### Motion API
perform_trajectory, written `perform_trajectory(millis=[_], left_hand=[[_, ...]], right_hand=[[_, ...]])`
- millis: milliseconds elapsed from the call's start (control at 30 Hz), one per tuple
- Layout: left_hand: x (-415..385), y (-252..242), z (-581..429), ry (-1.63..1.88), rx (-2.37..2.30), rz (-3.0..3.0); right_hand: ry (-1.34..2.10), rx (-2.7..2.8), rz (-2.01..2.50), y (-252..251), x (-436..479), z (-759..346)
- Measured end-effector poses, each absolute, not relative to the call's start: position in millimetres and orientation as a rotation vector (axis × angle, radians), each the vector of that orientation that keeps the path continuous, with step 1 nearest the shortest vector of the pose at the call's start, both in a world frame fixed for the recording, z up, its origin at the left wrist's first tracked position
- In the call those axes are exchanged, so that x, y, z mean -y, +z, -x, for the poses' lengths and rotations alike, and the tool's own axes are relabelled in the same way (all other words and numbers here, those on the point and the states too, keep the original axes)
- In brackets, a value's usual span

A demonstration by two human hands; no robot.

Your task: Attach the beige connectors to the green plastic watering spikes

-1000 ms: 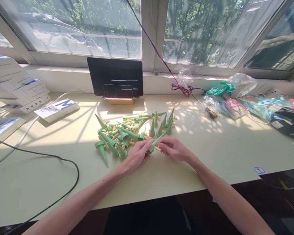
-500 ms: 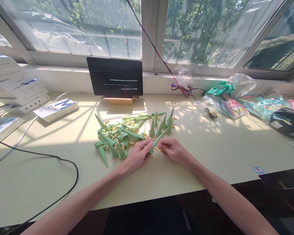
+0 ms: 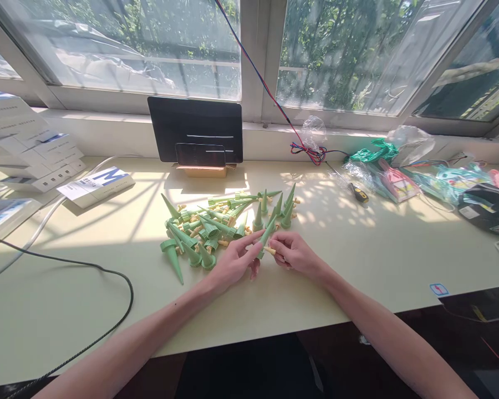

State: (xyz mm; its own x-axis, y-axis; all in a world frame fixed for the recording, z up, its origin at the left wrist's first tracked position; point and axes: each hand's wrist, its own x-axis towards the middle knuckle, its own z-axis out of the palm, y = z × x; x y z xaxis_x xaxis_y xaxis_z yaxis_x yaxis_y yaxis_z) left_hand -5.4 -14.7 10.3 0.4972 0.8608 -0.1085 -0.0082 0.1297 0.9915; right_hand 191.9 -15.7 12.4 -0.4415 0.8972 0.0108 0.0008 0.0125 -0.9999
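Note:
Between the fingers and thumb of my left hand (image 3: 240, 259) is a green plastic watering spike (image 3: 267, 233), its point tilted up and away to the right. My right hand (image 3: 293, 252) has closed fingertips at the small yellow valve (image 3: 270, 251) that sticks out from the spike's base. Just beyond my left hand lies a loose pile of similar green spikes (image 3: 222, 224) with yellow valves. Several more spikes (image 3: 288, 213) stand point-up behind my right hand.
A tablet (image 3: 195, 124) and a phone (image 3: 200, 155) lean on a stand at the back. White boxes (image 3: 29, 141) are stacked at left, beside a black cable (image 3: 125, 277). A screwdriver (image 3: 359, 192), bundled wires (image 3: 311, 152) and plastic bags (image 3: 395, 180) lie at back right.
My left hand has shifted its fingers on the spike, which now points more upright. The yellow valve shows a little higher, with my right fingertips still at it.

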Motion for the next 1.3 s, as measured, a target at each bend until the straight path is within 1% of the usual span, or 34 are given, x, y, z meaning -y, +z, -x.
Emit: perform_trajectory(millis=[333,533,900,1300], left_hand=[[15.4,14.8,7.8,0.721,-0.889,-1.341],[15.5,16.9,7.1,0.627,-0.906,-1.340],[15.1,13.8,7.7,0.716,-0.883,-1.375],[16.7,18.0,8.4,0.632,-0.950,-1.379]], right_hand=[[1.543,1.539,0.921,6.9,14.0,-192.2],[1.489,1.592,0.954,4.2,13.8,-193.4],[1.539,1.526,0.984,9.3,13.9,-193.6],[1.530,1.547,0.953,4.4,14.5,-193.3]])
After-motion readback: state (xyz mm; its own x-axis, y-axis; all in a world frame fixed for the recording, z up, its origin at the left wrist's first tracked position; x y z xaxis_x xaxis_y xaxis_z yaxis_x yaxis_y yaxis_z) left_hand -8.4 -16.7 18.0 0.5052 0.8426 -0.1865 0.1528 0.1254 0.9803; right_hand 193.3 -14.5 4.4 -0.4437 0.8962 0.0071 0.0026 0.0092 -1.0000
